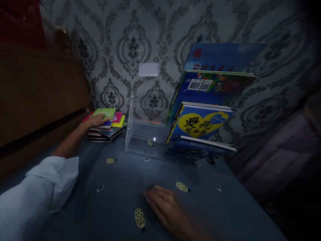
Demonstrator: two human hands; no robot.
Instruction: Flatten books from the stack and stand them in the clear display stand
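My left hand lies with stretched fingers on a green book, the top one of a pile of books at the left. It rests on the cover without visibly gripping it. Over the table, nearer to me, my right hand is slightly blurred, its fingers loosely extended and nothing seen in them. Behind it stands a clear acrylic book rack. Its right side holds several upright, overlapping books, including a blue one with a yellow heart, a blue one with a barcode and a dark blue one in front.
A blue cloth with pineapple prints covers the table. Brown wooden furniture borders the left side, with a red item above it. Patterned wallpaper rises behind the rack, and a small white card shows above the rack's left part.
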